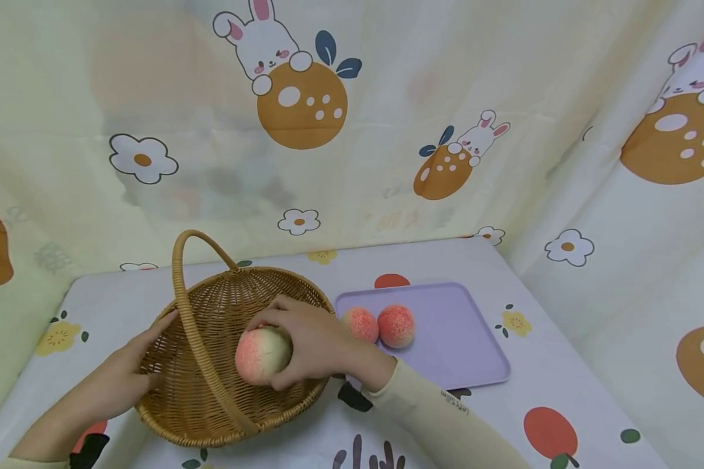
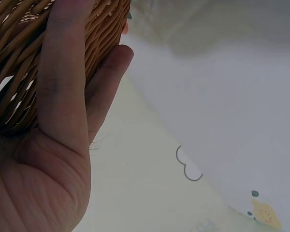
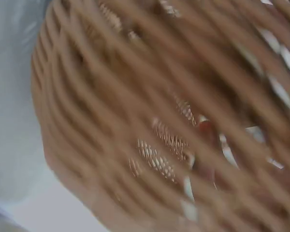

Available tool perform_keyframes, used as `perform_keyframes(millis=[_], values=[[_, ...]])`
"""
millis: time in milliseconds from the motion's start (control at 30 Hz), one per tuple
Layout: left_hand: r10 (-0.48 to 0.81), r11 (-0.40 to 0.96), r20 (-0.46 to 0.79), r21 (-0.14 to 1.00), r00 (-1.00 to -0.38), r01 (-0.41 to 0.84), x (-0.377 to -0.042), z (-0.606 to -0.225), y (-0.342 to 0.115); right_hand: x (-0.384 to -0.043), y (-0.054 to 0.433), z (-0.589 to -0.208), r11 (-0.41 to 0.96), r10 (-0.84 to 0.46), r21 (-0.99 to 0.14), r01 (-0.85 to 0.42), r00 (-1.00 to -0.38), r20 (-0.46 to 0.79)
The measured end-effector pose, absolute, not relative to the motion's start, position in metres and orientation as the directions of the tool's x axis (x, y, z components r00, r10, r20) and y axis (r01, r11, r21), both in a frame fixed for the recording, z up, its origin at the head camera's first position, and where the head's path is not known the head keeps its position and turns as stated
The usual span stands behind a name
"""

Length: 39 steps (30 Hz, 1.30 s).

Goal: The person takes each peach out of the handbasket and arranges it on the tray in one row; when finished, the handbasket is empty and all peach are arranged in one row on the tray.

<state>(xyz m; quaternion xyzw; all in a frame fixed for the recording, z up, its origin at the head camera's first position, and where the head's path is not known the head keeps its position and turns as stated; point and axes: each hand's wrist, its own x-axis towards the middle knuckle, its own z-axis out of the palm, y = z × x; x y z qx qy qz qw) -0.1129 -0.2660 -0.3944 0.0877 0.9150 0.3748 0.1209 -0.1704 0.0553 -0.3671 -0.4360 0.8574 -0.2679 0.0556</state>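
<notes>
A peach [image 1: 263, 355], pink on one side and pale green on the other, is held by my right hand [image 1: 311, 335] inside the wicker basket [image 1: 211, 417]. The thumb and fingers curl round it. The basket has an arched handle [image 1: 192, 319] and tilts on the table. At its left side, my left hand [image 1: 123, 368] grips the wall, thumb inside and fingers along the outside. In the left wrist view, the fingers [image 2: 63, 82] lie against the woven wicker [image 2: 106, 38]. Blurred wicker [image 3: 111, 121] fills most of the right wrist view and hides the right hand there.
Right of the basket lies a purple tray [image 1: 446, 332] with two peaches at its left end, a pale-sided one [image 1: 360, 324] and a redder one [image 1: 396, 326]. A printed cloth [image 1: 563, 404] covers the table. Behind hangs a curtain [image 1: 387, 150] with rabbit prints.
</notes>
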Motion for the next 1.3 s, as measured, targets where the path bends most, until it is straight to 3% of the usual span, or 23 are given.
perform_keyframes(millis=[100,233,400,667,800,1067,1300], values=[[0.252,0.698,-0.154,0.713,-0.955,0.069,-0.113,-0.394,-0.266,-0.176,0.068,-0.363,0.371,-0.748,-0.673,-0.639,-0.636,0.192],[0.254,0.689,-0.153,0.721,-0.955,0.067,-0.113,-0.395,-0.268,-0.182,0.089,-0.36,0.234,-0.702,-0.806,-0.543,-0.668,0.247],[0.256,0.686,-0.152,0.724,-0.955,0.069,-0.113,-0.395,-0.267,-0.188,0.12,-0.358,0.13,-0.641,-0.88,-0.457,-0.716,0.278],[0.248,0.693,-0.167,0.718,-0.954,0.054,-0.113,-0.394,-0.265,-0.2,0.181,-0.364,0.005,-0.554,-0.9,-0.436,-0.751,0.36],[0.244,0.695,-0.172,0.718,-0.954,0.048,-0.113,-0.394,-0.265,-0.202,0.214,-0.369,0.04,-0.499,-0.905,-0.423,-0.793,0.349],[0.246,0.686,-0.168,0.726,-0.954,0.049,-0.113,-0.396,-0.266,-0.211,0.28,-0.392,0.233,-0.372,-0.895,-0.381,-0.885,0.28],[0.242,0.692,-0.173,0.721,-0.955,0.045,-0.113,-0.396,-0.268,-0.214,0.321,-0.418,0.377,-0.386,-0.87,-0.316,-0.908,0.163]])
